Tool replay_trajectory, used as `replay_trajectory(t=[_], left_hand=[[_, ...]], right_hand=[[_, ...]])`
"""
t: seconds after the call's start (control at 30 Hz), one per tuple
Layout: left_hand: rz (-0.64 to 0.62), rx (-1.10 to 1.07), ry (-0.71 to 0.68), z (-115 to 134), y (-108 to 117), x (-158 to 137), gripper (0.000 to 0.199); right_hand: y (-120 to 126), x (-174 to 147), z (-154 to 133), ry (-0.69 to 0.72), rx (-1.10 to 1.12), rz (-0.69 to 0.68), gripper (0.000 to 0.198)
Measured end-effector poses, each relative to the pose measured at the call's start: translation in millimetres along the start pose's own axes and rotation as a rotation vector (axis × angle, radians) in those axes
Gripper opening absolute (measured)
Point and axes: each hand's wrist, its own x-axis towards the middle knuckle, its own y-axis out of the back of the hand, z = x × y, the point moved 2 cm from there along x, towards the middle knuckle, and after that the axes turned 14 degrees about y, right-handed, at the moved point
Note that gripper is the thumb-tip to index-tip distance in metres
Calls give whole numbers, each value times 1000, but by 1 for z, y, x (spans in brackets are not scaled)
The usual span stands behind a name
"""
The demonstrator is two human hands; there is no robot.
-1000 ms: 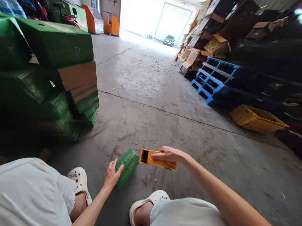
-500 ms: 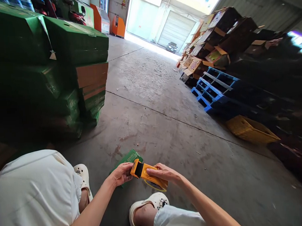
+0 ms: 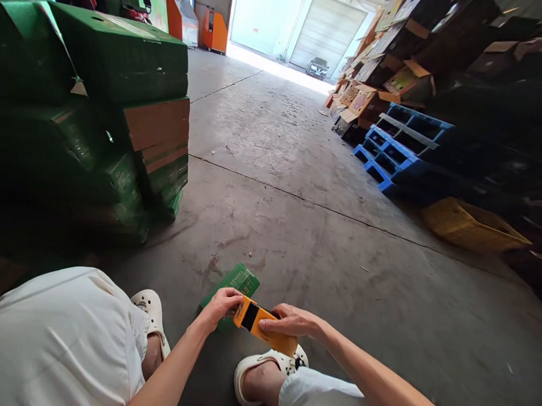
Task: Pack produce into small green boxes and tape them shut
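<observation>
An orange-yellow tape dispenser [image 3: 277, 340] with a black band near its front end is held above the floor between my feet. My right hand [image 3: 290, 320] is closed round its body, thumb along the top. At the front end, the fingers of my left hand [image 3: 222, 305] are pinched together against the dispenser; whether a tape end lies between them is hidden. Below and behind my left hand, a small green carton [image 3: 239, 278] with pale printing lies on the concrete, partly covered by the hand and the dispenser.
Green cartons [image 3: 121, 66] stand stacked on my left. To the right are blue pallets [image 3: 388, 150], a yellow crate [image 3: 472, 224] and a heap of opened cardboard boxes [image 3: 360, 100]. My white clogs [image 3: 255, 371] flank the work spot. A car [image 3: 318, 67] shows beyond the doorway.
The dispenser has turned in my right hand: its tape roll, seen below it before, is now out of sight and its rear end points lower. My view has shifted slightly.
</observation>
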Motion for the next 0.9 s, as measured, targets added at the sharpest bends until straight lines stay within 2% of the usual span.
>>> replay_trajectory(t=[0.13, 0.27, 0.4, 0.57, 0.7, 0.9], left_hand=[[23, 101, -96, 6, 0, 1, 46], [69, 69, -185, 6, 5, 10, 47], [139, 119, -268, 3, 20, 25, 45], [380, 359, -330, 25, 68, 52, 34], [397, 464, -318, 44, 94, 73, 21], [435, 576, -289, 40, 111, 87, 18]], right_hand=[[-2, 4, 11, 66, -8, -73, 74], [4, 9, 2, 173, 77, -67, 81], [12, 10, -9, 75, 5, -13, 76], [19, -5, 8, -68, -98, 22, 72], [12, -12, 31, -164, -19, 3, 73], [-10, 12, 44, -147, 172, 5, 79]])
